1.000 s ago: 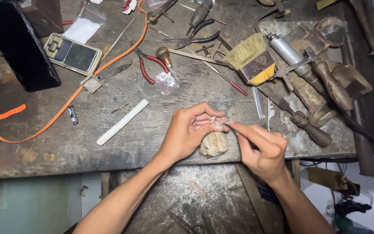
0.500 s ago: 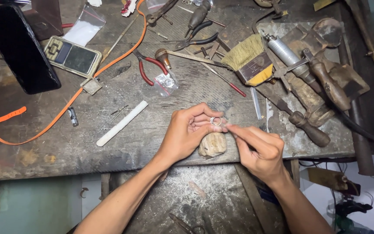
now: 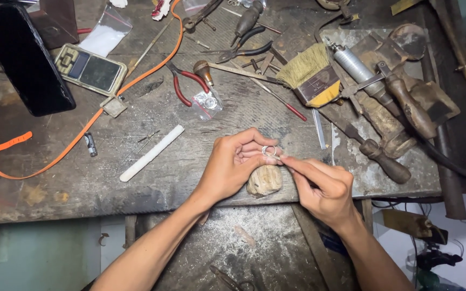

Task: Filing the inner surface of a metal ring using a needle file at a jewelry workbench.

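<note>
My left hand [image 3: 233, 164] pinches a small silver ring [image 3: 268, 151] between thumb and fingertips, just above a worn wooden bench peg [image 3: 264, 180] at the front edge of the workbench [image 3: 136, 183]. My right hand [image 3: 322, 186] comes in from the right with its fingers closed around a thin tool whose tip touches the ring. The tool itself is mostly hidden inside the hand.
A white stick [image 3: 152, 153] lies left of my hands. Red-handled pliers [image 3: 182, 81], a small plastic bag [image 3: 207, 102], a brush [image 3: 311, 75], a pocket scale [image 3: 90, 69], a black phone [image 3: 25, 59], an orange strap [image 3: 55, 156] and several wooden-handled tools [image 3: 400, 102] crowd the bench.
Both hands stay over the bench peg with only slight shifts. The ring remains pinched in my left hand while the right-hand tool keeps touching it.
</note>
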